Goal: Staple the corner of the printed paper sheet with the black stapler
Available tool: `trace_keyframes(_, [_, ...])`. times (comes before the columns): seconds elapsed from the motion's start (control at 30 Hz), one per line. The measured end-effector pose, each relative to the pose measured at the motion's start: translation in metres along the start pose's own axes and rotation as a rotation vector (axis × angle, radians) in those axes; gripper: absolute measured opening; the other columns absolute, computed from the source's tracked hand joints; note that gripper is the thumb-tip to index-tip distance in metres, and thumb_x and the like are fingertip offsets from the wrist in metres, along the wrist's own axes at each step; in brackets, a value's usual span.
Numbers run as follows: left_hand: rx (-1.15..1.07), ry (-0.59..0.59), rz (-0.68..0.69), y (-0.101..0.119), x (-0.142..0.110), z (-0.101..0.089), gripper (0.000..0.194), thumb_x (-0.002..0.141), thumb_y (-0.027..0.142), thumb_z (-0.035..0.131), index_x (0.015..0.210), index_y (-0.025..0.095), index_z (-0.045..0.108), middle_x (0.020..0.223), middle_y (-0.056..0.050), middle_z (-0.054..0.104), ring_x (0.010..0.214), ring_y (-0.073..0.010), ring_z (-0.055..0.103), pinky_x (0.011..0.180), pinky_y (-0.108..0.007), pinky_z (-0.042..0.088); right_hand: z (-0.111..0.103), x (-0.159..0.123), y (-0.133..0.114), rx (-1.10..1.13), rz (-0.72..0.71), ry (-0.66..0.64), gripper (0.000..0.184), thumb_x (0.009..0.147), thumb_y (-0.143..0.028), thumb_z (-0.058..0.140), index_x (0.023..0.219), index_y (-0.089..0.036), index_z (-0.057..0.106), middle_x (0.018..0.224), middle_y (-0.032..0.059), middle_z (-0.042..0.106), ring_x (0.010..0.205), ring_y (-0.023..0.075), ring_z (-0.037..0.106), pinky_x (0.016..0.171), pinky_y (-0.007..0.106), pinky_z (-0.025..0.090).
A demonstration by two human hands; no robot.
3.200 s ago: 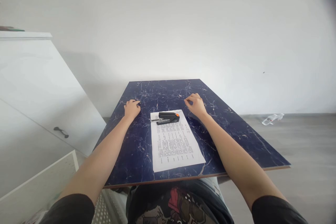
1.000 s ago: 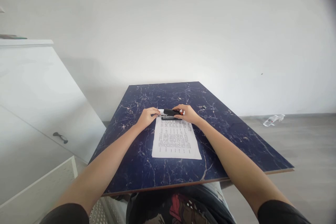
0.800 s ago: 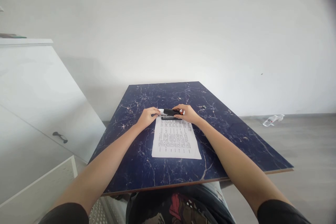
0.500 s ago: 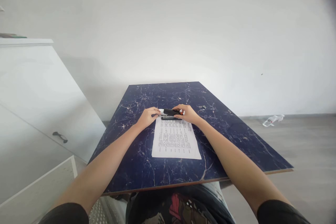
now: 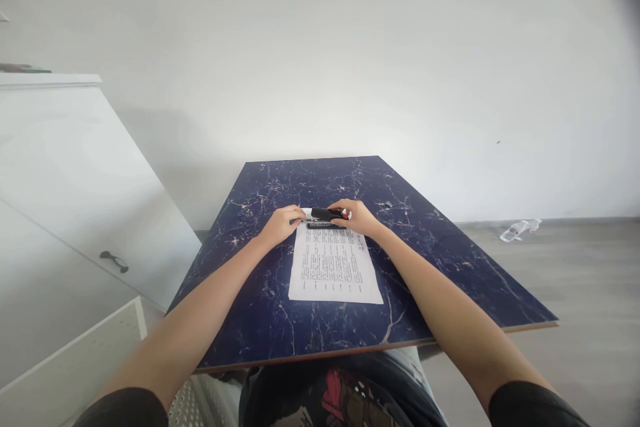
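A printed white sheet of paper (image 5: 334,267) lies in the middle of a dark blue marble-patterned board (image 5: 440,260) resting across my lap. A black stapler (image 5: 325,216) with an orange end sits across the sheet's far edge. My right hand (image 5: 356,217) is closed over the stapler's right end. My left hand (image 5: 281,222) pinches the sheet's far left corner, fingertips close to the stapler's left end.
A white cabinet (image 5: 65,187) with a dark handle (image 5: 114,261) stands at the left, a white panel (image 5: 75,360) below it. A crumpled plastic bottle (image 5: 519,229) lies on the grey floor at the right. A plain white wall is behind the board.
Since 3.2 s ago both hands came in from the bare board on either side onto the stapler and the paper's far edge. Over the last second nothing visibly moved.
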State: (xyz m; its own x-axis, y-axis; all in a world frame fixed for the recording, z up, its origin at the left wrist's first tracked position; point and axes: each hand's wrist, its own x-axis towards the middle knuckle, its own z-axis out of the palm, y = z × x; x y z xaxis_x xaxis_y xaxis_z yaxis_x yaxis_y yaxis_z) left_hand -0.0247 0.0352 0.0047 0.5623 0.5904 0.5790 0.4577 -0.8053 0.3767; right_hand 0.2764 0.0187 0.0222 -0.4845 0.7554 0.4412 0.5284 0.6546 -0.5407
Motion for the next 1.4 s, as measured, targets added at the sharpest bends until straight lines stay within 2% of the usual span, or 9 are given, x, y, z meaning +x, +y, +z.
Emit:
trace_keyframes(0.2, [0.056,-0.064,0.030,-0.004,-0.001,0.000,0.032,0.094,0.010,0.050,0.102,0.023,0.078,0.112,-0.006,0.074,0.104,-0.0208,0.071,0.098,-0.039,0.057,-0.001,0.000,0.000,0.007,0.001,-0.005,0.035,0.088,-0.038,0.072,0.120,-0.025,0.073,0.115,0.0103,0.075,0.100,0.0268,0.069,0.082,0.042,0.058])
trace_keyframes(0.37, [0.066,-0.075,0.047,-0.005,-0.003,-0.001,0.042,0.088,0.002,0.046,0.102,0.023,0.078,0.114,-0.006,0.074,0.102,-0.0194,0.072,0.099,-0.038,0.057,-0.001,-0.001,0.000,-0.005,0.004,-0.003,0.035,0.088,-0.039,0.073,0.120,-0.025,0.074,0.115,0.0102,0.075,0.100,0.0269,0.070,0.081,0.041,0.059])
trace_keyframes(0.53, [0.023,-0.069,0.041,-0.006,-0.004,-0.003,0.042,0.083,0.001,0.048,0.100,0.024,0.078,0.111,-0.005,0.074,0.102,-0.0205,0.071,0.098,-0.039,0.057,0.000,-0.001,0.002,-0.006,0.001,-0.002,0.036,0.088,-0.039,0.072,0.121,-0.025,0.073,0.116,0.0103,0.075,0.101,0.0274,0.069,0.083,0.042,0.058])
trace_keyframes(0.67, [0.033,-0.073,0.014,-0.006,-0.005,-0.008,0.038,0.082,0.005,0.053,0.107,0.024,0.075,0.110,-0.006,0.074,0.104,-0.0239,0.068,0.098,-0.041,0.054,0.000,0.000,0.004,0.003,0.009,-0.006,0.036,0.088,-0.040,0.073,0.121,-0.026,0.073,0.117,0.0093,0.075,0.102,0.0269,0.069,0.083,0.040,0.057])
trace_keyframes(0.8, [0.107,-0.106,-0.022,-0.008,-0.006,-0.014,0.034,0.080,0.011,0.060,0.110,0.024,0.070,0.108,-0.006,0.074,0.101,-0.0265,0.064,0.096,-0.044,0.049,-0.002,-0.001,0.006,-0.049,0.030,-0.045,0.047,0.081,-0.045,0.079,0.124,-0.025,0.072,0.119,0.0099,0.074,0.102,0.0280,0.068,0.083,0.040,0.055])
trace_keyframes(0.9, [0.083,-0.122,-0.042,-0.007,-0.006,-0.015,0.028,0.084,0.022,0.066,0.111,0.024,0.067,0.107,-0.006,0.073,0.099,-0.0263,0.063,0.092,-0.043,0.048,-0.002,-0.002,0.008,-0.095,0.038,-0.076,0.049,0.079,-0.045,0.080,0.123,-0.024,0.072,0.116,0.0089,0.075,0.097,0.0271,0.068,0.085,0.041,0.053])
trace_keyframes(1.03, [0.097,-0.113,-0.030,-0.003,-0.004,-0.013,0.019,0.089,0.032,0.067,0.106,0.024,0.070,0.105,-0.007,0.072,0.099,-0.0257,0.062,0.092,-0.042,0.047,0.000,-0.002,0.010,-0.113,0.048,-0.088,0.041,0.081,-0.040,0.078,0.117,-0.023,0.074,0.109,0.0073,0.077,0.094,0.0261,0.069,0.084,0.040,0.052])
trace_keyframes(1.17, [0.157,-0.119,0.011,-0.002,-0.002,-0.008,0.015,0.091,0.034,0.069,0.102,0.025,0.075,0.107,-0.007,0.072,0.102,-0.0260,0.061,0.093,-0.042,0.045,0.001,-0.001,0.008,-0.100,0.058,-0.099,0.039,0.082,-0.039,0.076,0.117,-0.023,0.074,0.110,0.0074,0.077,0.095,0.0258,0.070,0.082,0.037,0.052])
trace_keyframes(1.4, [0.199,-0.125,0.036,0.000,-0.001,-0.003,0.021,0.101,0.034,0.058,0.102,0.023,0.076,0.107,-0.008,0.072,0.102,-0.0239,0.060,0.092,-0.041,0.045,0.000,0.000,0.007,-0.100,0.077,-0.122,0.038,0.083,-0.041,0.075,0.116,-0.022,0.073,0.110,0.0077,0.076,0.094,0.0255,0.069,0.080,0.035,0.050])
